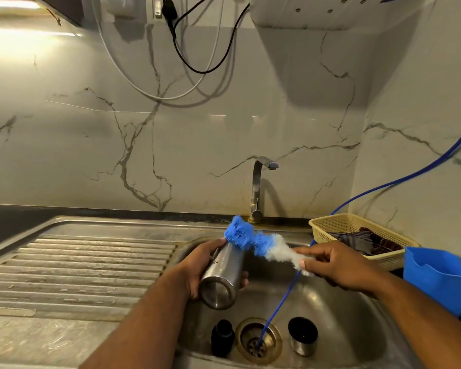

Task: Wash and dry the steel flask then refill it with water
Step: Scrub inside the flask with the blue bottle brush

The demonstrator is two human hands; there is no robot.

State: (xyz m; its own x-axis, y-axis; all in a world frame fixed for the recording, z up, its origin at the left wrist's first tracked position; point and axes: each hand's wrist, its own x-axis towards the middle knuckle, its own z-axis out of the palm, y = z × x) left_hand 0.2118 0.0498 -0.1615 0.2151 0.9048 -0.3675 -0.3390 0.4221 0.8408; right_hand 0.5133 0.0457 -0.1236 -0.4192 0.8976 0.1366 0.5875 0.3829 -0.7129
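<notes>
Over sink basin (330,315): steel flask (221,275) base nearest, mouth pointing away and right.
Gripped round the body by left hand (197,265); beyond, brush (253,239) head at mouth, white end pinched by right hand (338,265), angled across flask axis.

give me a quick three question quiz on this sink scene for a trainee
1. True or false: water is running from the tap.
2. Which hand grips the flask? A) left B) right C) neither
3. Fill in: the thin blue tube runs down into the ____ of the sink.

Key
1. False, no stream shows.
2. A: the left hand grips it, while the right hand holds the brush.
3. drain
</notes>
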